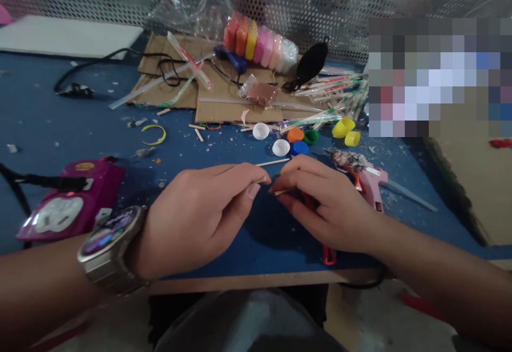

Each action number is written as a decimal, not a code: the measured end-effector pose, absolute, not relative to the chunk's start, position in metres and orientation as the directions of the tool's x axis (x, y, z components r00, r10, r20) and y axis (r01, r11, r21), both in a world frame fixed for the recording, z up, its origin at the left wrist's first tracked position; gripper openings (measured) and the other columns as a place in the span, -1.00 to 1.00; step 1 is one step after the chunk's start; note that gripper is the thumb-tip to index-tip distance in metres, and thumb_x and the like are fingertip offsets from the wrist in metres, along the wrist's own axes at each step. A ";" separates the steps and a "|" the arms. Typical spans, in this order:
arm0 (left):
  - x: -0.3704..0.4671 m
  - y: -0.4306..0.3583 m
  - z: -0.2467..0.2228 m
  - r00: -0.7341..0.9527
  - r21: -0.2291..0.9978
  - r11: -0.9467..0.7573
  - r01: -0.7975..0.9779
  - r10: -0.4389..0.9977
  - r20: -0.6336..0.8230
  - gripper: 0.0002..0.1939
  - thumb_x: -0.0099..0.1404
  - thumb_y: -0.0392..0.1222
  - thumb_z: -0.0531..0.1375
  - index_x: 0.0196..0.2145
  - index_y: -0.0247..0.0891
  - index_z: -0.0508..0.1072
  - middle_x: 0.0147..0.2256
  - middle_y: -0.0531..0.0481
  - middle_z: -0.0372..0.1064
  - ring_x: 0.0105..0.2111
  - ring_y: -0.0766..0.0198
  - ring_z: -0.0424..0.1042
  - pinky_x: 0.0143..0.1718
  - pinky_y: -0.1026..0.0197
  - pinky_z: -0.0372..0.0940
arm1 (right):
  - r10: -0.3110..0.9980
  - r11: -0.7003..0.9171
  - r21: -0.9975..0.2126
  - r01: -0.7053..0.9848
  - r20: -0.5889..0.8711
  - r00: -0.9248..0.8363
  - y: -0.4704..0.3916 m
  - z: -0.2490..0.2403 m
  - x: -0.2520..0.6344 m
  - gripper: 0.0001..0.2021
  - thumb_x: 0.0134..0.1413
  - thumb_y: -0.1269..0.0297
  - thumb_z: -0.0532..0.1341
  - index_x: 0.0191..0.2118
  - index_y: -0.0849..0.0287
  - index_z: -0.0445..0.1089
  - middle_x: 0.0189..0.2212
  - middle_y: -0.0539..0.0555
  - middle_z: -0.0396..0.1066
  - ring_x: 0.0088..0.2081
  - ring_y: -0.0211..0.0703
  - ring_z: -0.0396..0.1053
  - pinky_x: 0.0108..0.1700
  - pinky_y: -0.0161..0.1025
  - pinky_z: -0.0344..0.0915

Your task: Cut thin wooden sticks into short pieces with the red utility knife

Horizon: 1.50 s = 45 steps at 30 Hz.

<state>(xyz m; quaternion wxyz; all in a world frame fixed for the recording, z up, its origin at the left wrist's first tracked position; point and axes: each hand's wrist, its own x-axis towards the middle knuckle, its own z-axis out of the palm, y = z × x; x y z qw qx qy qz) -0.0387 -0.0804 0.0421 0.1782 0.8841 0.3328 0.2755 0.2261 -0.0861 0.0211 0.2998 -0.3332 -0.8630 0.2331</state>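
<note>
Above the front of the blue tabletop, my left hand (200, 208) pinches a short wooden stick piece (262, 181) between thumb and forefinger. My right hand (336, 208) faces it, fingers closed on another short wooden stick piece (281, 192). A small gap separates the fingertips of both hands. Behind them lies a longer thin wooden stick (274, 162). Under my right hand a red-handled tool (329, 255) is mostly hidden; its kind cannot be made out. A pink glue gun (374, 184) rests just beyond my right hand.
White, orange, green and blue bottle caps (281, 148) sit behind the hands. A purple power strip (80, 197) stands left. Cardboard (236, 109), wrapped sticks (340, 93) and a colourful clay pack (260, 42) lie at the back. A brown board (476, 192) is at right.
</note>
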 end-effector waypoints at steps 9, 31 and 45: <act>-0.034 -0.082 0.041 0.528 0.966 -0.132 0.222 0.849 -0.005 -0.72 0.73 -0.14 0.06 0.08 -0.14 0.57 -0.40 0.18 0.31 -0.51 0.41 0.22 -0.52 0.35 0.22 | 0.722 0.690 -0.487 0.535 0.410 -0.558 -0.081 0.012 0.227 -0.73 0.49 0.58 0.24 0.11 0.20 0.61 -0.01 0.16 0.66 0.02 -0.03 0.57 0.13 -0.05 0.48; -0.031 -0.087 0.034 0.631 0.978 -0.056 0.199 0.771 -0.084 -0.65 0.73 -0.06 0.07 -0.23 -0.21 0.46 -0.41 0.16 0.29 -0.48 0.43 0.22 -0.50 0.40 0.21 | 0.692 0.710 -0.597 0.374 0.495 -0.525 -0.089 0.025 0.226 -0.68 0.53 0.40 0.30 0.29 0.16 0.53 0.07 0.15 0.72 0.08 -0.12 0.63 0.20 -0.14 0.54; -0.030 -0.090 0.044 0.628 0.978 0.198 -0.061 0.769 -0.117 -0.67 0.69 -0.05 0.09 -0.26 -0.20 0.41 -0.44 0.15 0.10 -0.50 0.35 0.03 -0.52 0.28 -0.01 | 0.893 0.414 -0.104 0.904 -0.144 -0.426 -0.085 0.056 0.246 -0.54 0.41 0.06 0.36 0.28 0.14 0.45 -0.34 0.10 0.64 -0.38 0.15 0.57 -0.36 -0.13 0.15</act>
